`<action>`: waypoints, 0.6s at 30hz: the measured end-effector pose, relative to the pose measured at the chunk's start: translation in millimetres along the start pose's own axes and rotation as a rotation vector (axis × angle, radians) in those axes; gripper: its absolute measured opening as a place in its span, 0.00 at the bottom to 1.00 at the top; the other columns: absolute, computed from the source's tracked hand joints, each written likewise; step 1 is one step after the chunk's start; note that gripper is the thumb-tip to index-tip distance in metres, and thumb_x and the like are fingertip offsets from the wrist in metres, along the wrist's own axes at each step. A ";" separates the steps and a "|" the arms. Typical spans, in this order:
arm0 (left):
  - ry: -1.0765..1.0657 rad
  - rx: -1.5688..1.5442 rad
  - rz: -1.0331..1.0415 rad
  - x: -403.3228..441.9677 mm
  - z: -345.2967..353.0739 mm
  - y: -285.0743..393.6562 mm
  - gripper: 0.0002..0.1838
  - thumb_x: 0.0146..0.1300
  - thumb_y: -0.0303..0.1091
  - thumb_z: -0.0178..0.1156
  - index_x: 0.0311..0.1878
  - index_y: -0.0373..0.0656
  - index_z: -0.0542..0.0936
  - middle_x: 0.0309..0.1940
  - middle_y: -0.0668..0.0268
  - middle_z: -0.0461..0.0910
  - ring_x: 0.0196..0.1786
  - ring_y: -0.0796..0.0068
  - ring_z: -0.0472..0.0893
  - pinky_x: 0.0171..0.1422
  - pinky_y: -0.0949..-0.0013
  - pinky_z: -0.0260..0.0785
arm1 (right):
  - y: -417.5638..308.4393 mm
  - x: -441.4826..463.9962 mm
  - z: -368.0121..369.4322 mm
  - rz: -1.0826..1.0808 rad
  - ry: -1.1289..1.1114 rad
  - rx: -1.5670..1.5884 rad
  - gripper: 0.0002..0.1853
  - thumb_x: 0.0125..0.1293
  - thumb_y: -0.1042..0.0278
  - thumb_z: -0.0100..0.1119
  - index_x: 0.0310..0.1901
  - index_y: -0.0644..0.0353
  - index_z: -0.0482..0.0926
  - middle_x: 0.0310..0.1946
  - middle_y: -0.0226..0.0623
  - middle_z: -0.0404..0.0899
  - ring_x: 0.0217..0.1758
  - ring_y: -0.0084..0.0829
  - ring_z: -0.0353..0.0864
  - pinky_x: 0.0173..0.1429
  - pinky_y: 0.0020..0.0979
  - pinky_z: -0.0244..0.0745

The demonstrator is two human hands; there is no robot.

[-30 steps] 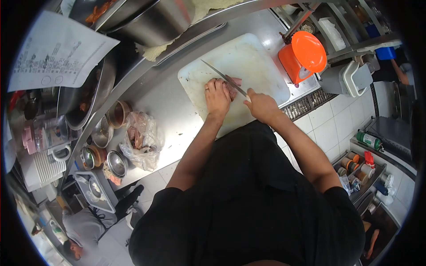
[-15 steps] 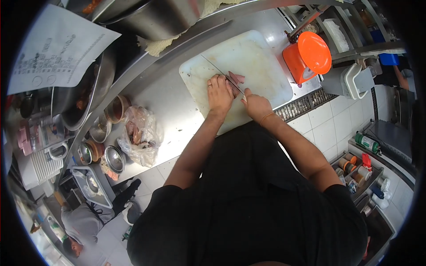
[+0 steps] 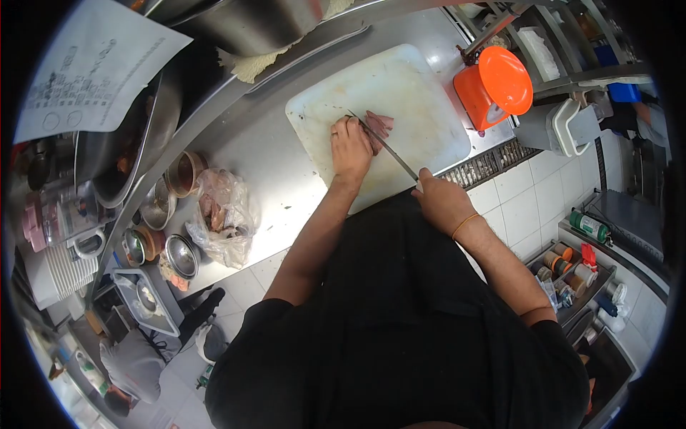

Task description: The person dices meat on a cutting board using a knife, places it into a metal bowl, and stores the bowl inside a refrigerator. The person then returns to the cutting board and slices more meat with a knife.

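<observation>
My right hand [image 3: 444,205] is closed round the handle of a long knife [image 3: 391,152]. Its blade slants up and left across the white cutting board [image 3: 421,86], its edge at a piece of meat [image 3: 379,126]. With curled fingers, my left hand [image 3: 351,149] presses on the meat from the left side of the blade, and its fingertips hide part of that side. Slices fan out to the right of the blade. Whether the blade is in the meat or just against it, I cannot tell.
An orange kitchen scale [image 3: 493,89] stands right of the board. To the left are a plastic bag of meat [image 3: 223,218], a metal bowl [image 3: 183,256] and other pots. A paper sheet [image 3: 100,68] hangs upper left. Another person [image 3: 139,361] is at lower left.
My right hand has drawn the knife back toward my body, down and to the right, so the blade tip now lies near my left fingers. My left hand has barely moved.
</observation>
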State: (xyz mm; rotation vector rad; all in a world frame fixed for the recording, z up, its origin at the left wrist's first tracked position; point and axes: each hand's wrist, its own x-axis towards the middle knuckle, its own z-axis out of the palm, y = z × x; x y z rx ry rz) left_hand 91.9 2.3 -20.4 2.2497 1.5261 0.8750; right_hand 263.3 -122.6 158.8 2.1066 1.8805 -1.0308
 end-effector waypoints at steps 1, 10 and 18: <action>-0.001 0.008 0.008 0.7 1.0 -1.6 0.16 0.73 0.26 0.57 0.61 0.37 0.71 0.60 0.46 0.72 0.63 0.39 0.73 0.67 0.43 0.68 | -0.2 5.3 3.5 -0.007 -0.005 0.008 0.15 0.79 0.60 0.58 0.52 0.66 0.71 0.37 0.55 0.88 0.45 0.58 0.90 0.50 0.55 0.83; 0.017 0.007 0.017 2.2 1.0 -0.7 0.13 0.73 0.25 0.57 0.58 0.36 0.73 0.56 0.46 0.74 0.60 0.40 0.74 0.67 0.43 0.69 | -1.0 95.1 72.3 -0.007 0.116 0.099 0.17 0.79 0.60 0.57 0.55 0.66 0.70 0.39 0.57 0.88 0.46 0.59 0.90 0.52 0.56 0.83; -0.082 -0.244 -0.042 -7.6 -16.3 -16.3 0.10 0.77 0.28 0.57 0.59 0.44 0.77 0.58 0.49 0.76 0.62 0.42 0.76 0.70 0.45 0.68 | 0.3 70.1 31.5 0.042 0.047 0.093 0.22 0.79 0.53 0.59 0.63 0.60 0.71 0.47 0.59 0.89 0.53 0.57 0.90 0.58 0.55 0.82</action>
